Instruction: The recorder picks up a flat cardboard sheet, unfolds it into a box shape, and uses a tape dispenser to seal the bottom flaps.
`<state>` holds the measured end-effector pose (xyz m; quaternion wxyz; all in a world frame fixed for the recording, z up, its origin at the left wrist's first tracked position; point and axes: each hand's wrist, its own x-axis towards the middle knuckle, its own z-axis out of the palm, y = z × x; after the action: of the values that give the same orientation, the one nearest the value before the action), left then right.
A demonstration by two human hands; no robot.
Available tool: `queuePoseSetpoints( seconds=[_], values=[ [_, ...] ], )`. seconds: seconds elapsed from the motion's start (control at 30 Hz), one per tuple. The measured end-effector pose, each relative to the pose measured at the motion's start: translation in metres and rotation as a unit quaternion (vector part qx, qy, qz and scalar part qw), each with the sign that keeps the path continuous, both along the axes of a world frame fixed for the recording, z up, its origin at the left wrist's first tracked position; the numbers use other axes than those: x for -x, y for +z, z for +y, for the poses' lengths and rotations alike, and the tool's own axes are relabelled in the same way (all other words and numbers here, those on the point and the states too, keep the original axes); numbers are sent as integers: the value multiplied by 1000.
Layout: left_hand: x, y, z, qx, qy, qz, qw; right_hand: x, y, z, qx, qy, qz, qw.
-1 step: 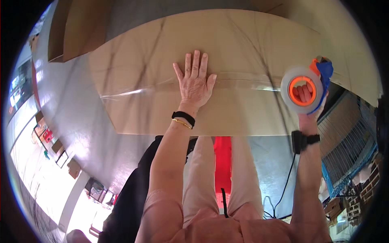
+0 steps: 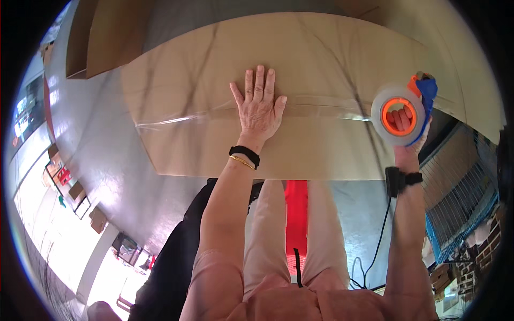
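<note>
My left hand (image 2: 260,109) lies flat with fingers spread on a large brown cardboard box (image 2: 198,150). Under the palm, a strip of clear tape (image 2: 316,111) runs across the box along its seam. My right hand (image 2: 400,119) is closed round a blue and orange tape dispenser (image 2: 426,93) at the right end of the box. A wide roll of clear tape (image 2: 380,127) with an orange core sits on it. The fingertips show through the core, while the rest of the grip is mostly hidden behind the roll.
An open cardboard box (image 2: 115,40) stands at the far left on the grey floor (image 2: 115,176). To the right is a blue wire cage (image 2: 458,187). A black cable (image 2: 381,241) hangs from my right wristband. Someone in black trousers (image 2: 174,251) is close on my left.
</note>
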<state>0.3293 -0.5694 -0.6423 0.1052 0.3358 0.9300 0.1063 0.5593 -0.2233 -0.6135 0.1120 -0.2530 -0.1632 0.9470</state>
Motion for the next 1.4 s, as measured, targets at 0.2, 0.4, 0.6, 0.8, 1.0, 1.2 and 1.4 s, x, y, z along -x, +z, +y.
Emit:
queuePoseSetpoints(
  seconds=[0.2,0.4,0.6,0.8,1.0,1.2,1.4],
  values=[
    [29,-5,-68,49,119,30,991,1,-47,2,-119,-138,-267,946],
    [50,-5,-148,62,184,36,980,22,-8,-11,-61,-182,-319,928],
    [90,-9,-255,99,274,59,955,24,-8,-14,-69,-166,-321,930],
    [139,-11,-346,121,421,15,899,21,-10,-6,-81,-153,-321,931],
    [141,10,-382,263,505,-32,821,50,10,-36,-110,-154,-333,924],
    [61,52,-263,77,197,60,975,63,31,-47,-135,-167,-334,918],
    [5,71,-141,42,1,-84,996,107,15,-42,-142,-174,-333,916]
  ],
)
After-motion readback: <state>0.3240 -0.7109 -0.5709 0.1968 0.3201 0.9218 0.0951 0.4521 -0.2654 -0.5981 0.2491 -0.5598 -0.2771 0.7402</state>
